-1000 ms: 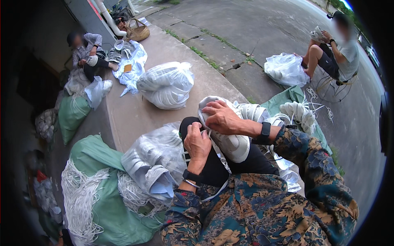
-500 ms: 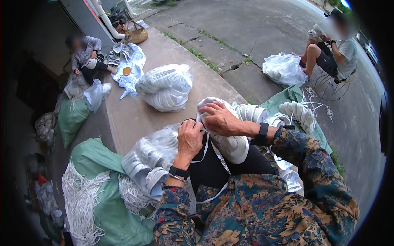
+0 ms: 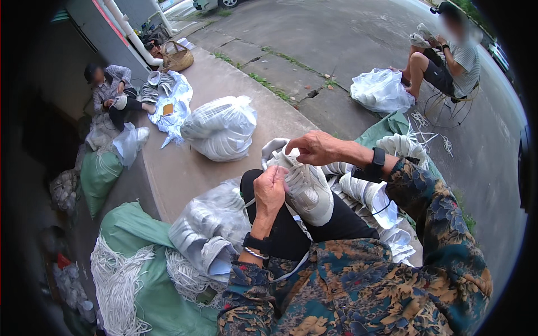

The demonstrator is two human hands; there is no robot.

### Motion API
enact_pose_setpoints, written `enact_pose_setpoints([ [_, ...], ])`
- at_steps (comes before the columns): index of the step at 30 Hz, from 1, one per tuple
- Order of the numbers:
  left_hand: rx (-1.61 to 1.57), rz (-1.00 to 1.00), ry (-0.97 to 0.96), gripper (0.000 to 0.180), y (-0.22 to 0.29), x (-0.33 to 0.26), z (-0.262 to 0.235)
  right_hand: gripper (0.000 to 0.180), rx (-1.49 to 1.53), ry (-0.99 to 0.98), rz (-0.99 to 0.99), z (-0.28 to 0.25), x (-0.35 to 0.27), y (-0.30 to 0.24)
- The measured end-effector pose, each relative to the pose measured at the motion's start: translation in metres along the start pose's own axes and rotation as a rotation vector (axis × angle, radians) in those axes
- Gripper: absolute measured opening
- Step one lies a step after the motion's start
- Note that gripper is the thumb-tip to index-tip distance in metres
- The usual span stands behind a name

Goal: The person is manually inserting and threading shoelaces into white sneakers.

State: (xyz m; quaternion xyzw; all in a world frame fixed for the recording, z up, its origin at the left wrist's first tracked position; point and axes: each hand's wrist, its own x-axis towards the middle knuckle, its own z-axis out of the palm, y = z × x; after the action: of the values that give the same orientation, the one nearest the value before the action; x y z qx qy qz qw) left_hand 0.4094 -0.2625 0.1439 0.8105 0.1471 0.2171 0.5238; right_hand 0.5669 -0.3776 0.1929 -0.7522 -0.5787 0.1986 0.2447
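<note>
While the white sneaker (image 3: 305, 187) lies across the person's lap on the black trousers, both hands are busy at its lacing. Left hand (image 3: 270, 187) comes up from below, fingers curled tight together, pinching a thin white lace (image 3: 280, 171) at the shoe's near edge; a dark band sits on that wrist. Right hand (image 3: 318, 148) arrives from the other side, fingers bent down and closed over the top of the sneaker by its tongue, thumb tucked under, gripping the shoe or the lace there, hard to tell which. A black watch (image 3: 377, 164) wraps that wrist above a flowered sleeve. The toe points toward the person's right knee, sole side down on the thigh.

Just beyond the shoe, on the right, a heap of more white sneakers (image 3: 370, 187) rests on clear plastic and a green sheet. By the left knee sits a clear bag of pale shoe parts (image 3: 210, 221), and below it a green sack (image 3: 140, 274) with bundles of white laces (image 3: 117, 280) spilling over it. Further out on the concrete ledge stands a knotted white plastic bag (image 3: 221, 127). One seated person (image 3: 112, 89) works at the far left by the wall, another person on a stool (image 3: 448, 56) sits well apart at the upper right, with a white bag (image 3: 381, 89) beside them.
</note>
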Motion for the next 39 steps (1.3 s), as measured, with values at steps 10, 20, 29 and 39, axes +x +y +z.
enact_pose_setpoints([
  [10,-0.063,-0.049,-0.244,0.015,0.029,-0.02,0.045,0.04,-0.34,-0.344,-0.038,-0.011,0.032,-0.011],
  [20,-0.061,-0.245,0.069,0.009,-0.015,0.031,0.032,0.032,-0.223,-0.296,-0.193,-0.015,0.012,0.004],
  [29,-0.078,-0.353,-0.223,0.013,-0.006,0.044,0.024,0.024,-0.294,-0.095,-0.287,0.003,0.013,0.018],
  [39,0.505,-0.311,0.314,0.01,-0.073,0.003,-0.093,0.016,-0.286,-0.124,-0.132,0.004,0.013,0.008],
])
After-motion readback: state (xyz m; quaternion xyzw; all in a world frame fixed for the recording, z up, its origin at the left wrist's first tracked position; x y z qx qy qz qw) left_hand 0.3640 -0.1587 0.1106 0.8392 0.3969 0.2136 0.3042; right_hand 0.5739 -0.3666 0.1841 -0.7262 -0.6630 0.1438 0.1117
